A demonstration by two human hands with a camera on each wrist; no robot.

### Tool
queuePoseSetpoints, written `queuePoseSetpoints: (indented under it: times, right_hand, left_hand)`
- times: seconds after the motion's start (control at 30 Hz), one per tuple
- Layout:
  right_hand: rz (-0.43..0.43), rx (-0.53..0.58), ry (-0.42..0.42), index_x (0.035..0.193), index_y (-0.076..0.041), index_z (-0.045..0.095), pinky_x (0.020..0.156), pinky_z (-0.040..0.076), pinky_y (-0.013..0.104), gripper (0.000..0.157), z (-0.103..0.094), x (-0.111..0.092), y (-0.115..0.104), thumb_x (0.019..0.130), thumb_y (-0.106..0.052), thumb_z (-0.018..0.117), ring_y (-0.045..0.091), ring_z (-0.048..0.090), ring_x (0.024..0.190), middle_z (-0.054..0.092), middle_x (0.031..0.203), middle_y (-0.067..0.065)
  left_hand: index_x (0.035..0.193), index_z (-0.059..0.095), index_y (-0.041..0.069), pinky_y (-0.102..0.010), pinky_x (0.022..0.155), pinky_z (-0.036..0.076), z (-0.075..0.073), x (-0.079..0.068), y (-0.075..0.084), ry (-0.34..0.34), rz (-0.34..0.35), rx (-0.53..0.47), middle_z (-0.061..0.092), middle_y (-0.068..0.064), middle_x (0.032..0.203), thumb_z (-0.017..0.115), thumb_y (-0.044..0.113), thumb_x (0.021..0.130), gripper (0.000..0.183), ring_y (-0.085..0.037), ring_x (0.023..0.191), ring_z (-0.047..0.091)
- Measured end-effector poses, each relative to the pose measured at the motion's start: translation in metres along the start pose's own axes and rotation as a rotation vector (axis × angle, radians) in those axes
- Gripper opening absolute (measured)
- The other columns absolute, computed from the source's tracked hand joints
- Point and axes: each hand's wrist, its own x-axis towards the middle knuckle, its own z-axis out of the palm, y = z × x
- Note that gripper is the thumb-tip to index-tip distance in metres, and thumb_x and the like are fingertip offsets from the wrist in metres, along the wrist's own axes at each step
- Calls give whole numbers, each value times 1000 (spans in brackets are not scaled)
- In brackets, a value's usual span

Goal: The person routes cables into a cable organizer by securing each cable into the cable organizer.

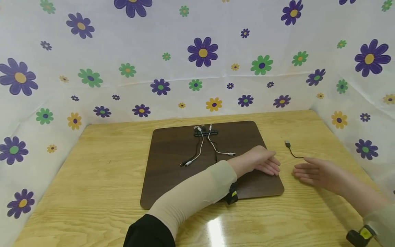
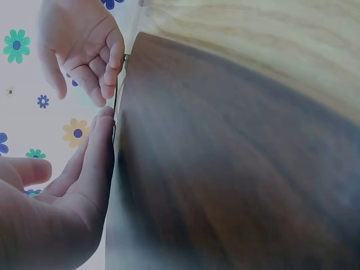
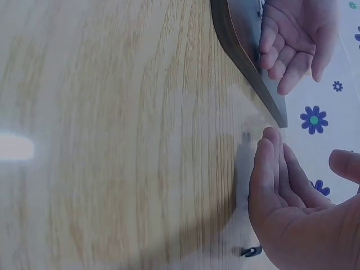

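Over the right edge of a dark brown board [image 1: 172,147], my left hand [image 1: 264,161] has its fingers extended and holds nothing. My right hand [image 1: 321,174] hovers just right of the board, fingers straight, its palm turned toward the left hand. Behind the right hand a short black USB cable [image 1: 288,145] lies on the table, one end hidden by the fingers. At the board's far edge sits a black slotted strip [image 1: 215,132]. White cables [image 1: 202,142] and thin black ones run from it toward the front, their connectors lying on the board.
The board lies on a light wooden table [image 1: 92,171]. A white cloth [image 1: 172,31] with a flower print rises behind the table and along both sides. A black wrist camera [image 1: 232,195] hangs under the left sleeve, close over the board's front edge.
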Motion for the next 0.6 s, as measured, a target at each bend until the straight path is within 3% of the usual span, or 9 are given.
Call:
queuePoseSetpoints:
  times: [0.13,0.27,0.6]
  right_hand:
    - [-3,77,-19,132,3,65,96,62,24,56,-7,-5,2,119,-33,24,5,75,104,76,112,-7]
    - [-30,159,-77,112,-17,73,96,62,24,52,-14,-9,5,119,-31,24,8,76,106,77,112,-6]
    - [-72,248,-124,112,-16,77,98,62,24,51,-30,-20,8,119,-28,28,12,77,109,80,116,-1]
  left_hand:
    - [129,67,-17,-48,108,55,3,2,0,3,6,-31,70,-36,126,41,19,116,46,-46,125,67]
    - [130,66,-16,-47,107,56,5,3,1,14,14,-42,71,-35,125,43,19,116,45,-46,124,68]
    - [131,66,-16,-48,109,56,6,9,5,38,10,-93,70,-35,126,46,19,115,44,-46,126,67]
